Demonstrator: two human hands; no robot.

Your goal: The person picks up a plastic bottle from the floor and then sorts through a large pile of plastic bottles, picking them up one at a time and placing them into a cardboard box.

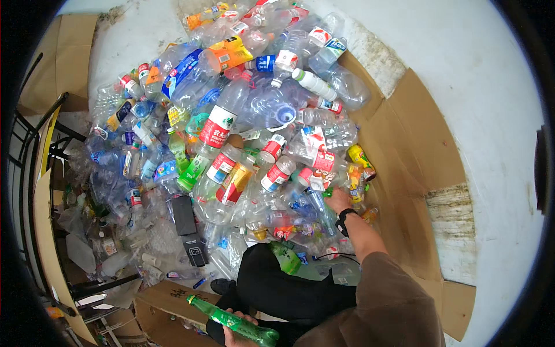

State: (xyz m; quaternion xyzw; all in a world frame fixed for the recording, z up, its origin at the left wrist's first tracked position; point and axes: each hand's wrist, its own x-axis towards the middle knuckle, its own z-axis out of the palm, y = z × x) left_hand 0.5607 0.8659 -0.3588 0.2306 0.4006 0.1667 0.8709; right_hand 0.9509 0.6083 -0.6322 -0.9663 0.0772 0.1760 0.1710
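My left hand (pixel 231 339) holds a green plastic bottle (pixel 230 320) with a yellow-green cap, low in the view above an open cardboard box (pixel 173 303). The bottle lies tilted, its cap end to the upper left. My right hand (pixel 339 201), with a black wristband, reaches into the right side of a large pile of plastic bottles (pixel 260 99). Its fingertips meet a small green plastic piece (pixel 328 192); the fingers' grip is partly hidden. Beside this hand lie a clear bluish bottle (pixel 320 210) and an orange-labelled bottle (pixel 356 184).
Flattened cardboard (pixel 407 156) borders the pile on the right. A black metal frame (pixel 32 134) stands at the left. Between the pile and my legs lies a dark box-shaped object (pixel 185 217). A large green-labelled bottle (pixel 286 258) rests by my knee (pixel 260 264).
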